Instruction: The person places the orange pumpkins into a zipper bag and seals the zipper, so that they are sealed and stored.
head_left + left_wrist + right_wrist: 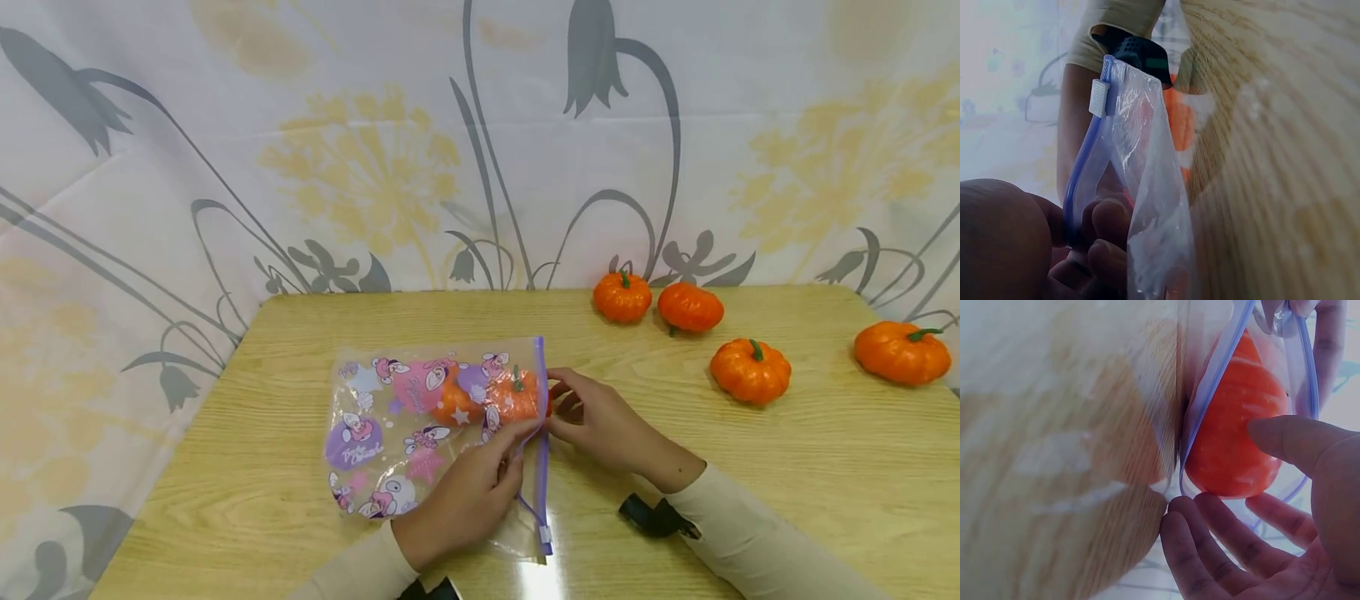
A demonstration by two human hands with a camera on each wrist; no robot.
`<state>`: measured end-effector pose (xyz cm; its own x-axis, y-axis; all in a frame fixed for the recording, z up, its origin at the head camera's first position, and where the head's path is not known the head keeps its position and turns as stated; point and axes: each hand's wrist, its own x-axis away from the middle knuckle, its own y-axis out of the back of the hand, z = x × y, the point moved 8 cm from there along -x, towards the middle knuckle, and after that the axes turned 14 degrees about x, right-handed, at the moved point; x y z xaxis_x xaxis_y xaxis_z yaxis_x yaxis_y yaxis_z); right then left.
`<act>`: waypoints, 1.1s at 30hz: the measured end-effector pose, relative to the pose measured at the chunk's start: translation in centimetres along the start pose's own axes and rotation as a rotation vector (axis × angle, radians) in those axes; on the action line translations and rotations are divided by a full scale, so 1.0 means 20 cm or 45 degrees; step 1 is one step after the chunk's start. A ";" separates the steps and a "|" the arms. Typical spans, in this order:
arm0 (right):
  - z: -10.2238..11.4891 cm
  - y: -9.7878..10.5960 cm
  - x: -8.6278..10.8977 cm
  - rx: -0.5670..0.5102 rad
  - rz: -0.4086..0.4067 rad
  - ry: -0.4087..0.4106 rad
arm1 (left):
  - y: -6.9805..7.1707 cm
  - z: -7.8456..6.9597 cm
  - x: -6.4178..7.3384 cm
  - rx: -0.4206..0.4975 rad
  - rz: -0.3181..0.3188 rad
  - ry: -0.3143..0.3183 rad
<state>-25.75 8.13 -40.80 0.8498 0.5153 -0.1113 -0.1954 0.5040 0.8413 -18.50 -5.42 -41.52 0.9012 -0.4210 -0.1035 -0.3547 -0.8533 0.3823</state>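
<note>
A clear zip bag (360,492) with cartoon prints and a purple zip edge lies flat on the table, its mouth facing right. An orange toy pumpkin (457,402) shows through its film. A second pumpkin (1235,425) sits in the parted mouth. My right hand (600,417) holds that pumpkin, thumb on its face and fingertips at its side by the bag's rim. My left hand (476,492) pinches the near layer of the mouth at the purple edge. The white zip slider (1099,97) is at the near end of the edge.
Behind the bag and to the right on the wooden table (247,450) stand several more toy pumpkins: one (622,297) at the back, another (690,307) beside it, a third (750,372) nearer, and one (902,353) far right. A flower-printed cloth (420,150) hangs behind.
</note>
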 end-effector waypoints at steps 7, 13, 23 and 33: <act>0.01 0.01 0.00 0.017 -0.002 0.020 | 0.00 0.00 0.00 -0.001 0.002 0.017; 0.00 0.02 -0.01 0.016 -0.022 0.029 | 0.01 0.00 0.00 -0.018 -0.015 0.036; -0.01 0.05 0.00 0.042 -0.023 -0.004 | 0.02 0.01 0.00 -0.065 -0.043 0.056; -0.04 0.08 -0.01 0.068 -0.064 -0.039 | 0.02 0.02 0.00 -0.136 -0.036 0.067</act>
<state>-26.54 9.42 -39.98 0.8726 0.4684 -0.1384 -0.1264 0.4904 0.8623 -18.67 -5.81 -41.71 0.9232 -0.3782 -0.0682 -0.3030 -0.8255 0.4761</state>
